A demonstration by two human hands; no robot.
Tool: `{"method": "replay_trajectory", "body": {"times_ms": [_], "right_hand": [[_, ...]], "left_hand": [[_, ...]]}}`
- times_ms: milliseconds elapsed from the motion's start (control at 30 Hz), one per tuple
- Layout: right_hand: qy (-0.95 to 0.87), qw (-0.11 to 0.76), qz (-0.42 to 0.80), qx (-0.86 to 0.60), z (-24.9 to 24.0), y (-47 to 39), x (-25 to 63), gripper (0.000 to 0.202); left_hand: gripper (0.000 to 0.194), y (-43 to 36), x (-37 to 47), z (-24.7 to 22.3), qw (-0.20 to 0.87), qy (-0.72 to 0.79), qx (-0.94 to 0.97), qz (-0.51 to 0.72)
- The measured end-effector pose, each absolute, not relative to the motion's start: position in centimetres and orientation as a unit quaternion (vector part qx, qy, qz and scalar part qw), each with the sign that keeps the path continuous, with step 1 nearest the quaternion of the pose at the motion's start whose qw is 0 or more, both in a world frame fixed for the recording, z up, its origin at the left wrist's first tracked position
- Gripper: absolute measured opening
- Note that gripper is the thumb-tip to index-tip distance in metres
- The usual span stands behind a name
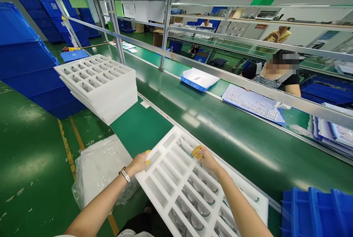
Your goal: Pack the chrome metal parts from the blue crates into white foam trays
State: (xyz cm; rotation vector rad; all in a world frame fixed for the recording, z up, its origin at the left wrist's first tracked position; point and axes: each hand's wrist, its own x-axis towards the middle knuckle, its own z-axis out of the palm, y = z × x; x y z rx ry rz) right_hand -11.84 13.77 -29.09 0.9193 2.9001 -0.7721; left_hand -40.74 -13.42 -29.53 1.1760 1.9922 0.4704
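A white foam tray [173, 189] with slots lies in front of me at an angle, partly on the green bench. Curved shiny metal pieces [202, 189] sit in its right-hand slots, while several left-hand slots show no piece. My left hand [141, 162], with yellow finger covers and a bracelet at the wrist, grips the tray's left edge. At the far row, my right hand [203, 156], also in yellow finger covers, is closed at the end of a curved metal piece [186, 148]. The fingertips partly hide that end. My right forearm covers part of the tray.
A stack of white foam trays [116, 93] holding metal pieces stands at left. Below lies plastic-wrapped white material [102, 167]. Blue bins [317, 211] are at lower right. Beyond the green belt [220, 126], a person [275, 73] sits behind a metal rail [228, 73].
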Motion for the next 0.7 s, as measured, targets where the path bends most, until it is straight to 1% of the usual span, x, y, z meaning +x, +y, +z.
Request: {"method": "replay_trajectory", "body": {"times_ms": [133,333,467,700], "right_hand": [[0.923,0.044,-0.191,0.331,-29.3,13.6,-12.2,0.029],[0.938,0.094,-0.098,0.319,-28.7,12.3,-13.7,0.037],[0.946,0.101,-0.091,0.295,-28.2,12.1,-13.9,0.041],[0.944,0.105,-0.079,0.303,-27.5,11.5,-14.1,0.04]], "left_hand": [[0.046,-13.5,-40.8,-29.7,0.371,0.789,0.461,0.164],[0.045,-13.5,-40.7,-30.2,0.379,0.794,0.44,0.18],[0.053,-13.4,-40.7,-30.2,0.375,0.796,0.431,0.201],[0.057,-13.2,-40.7,-30.2,0.381,0.791,0.431,0.207]]}}
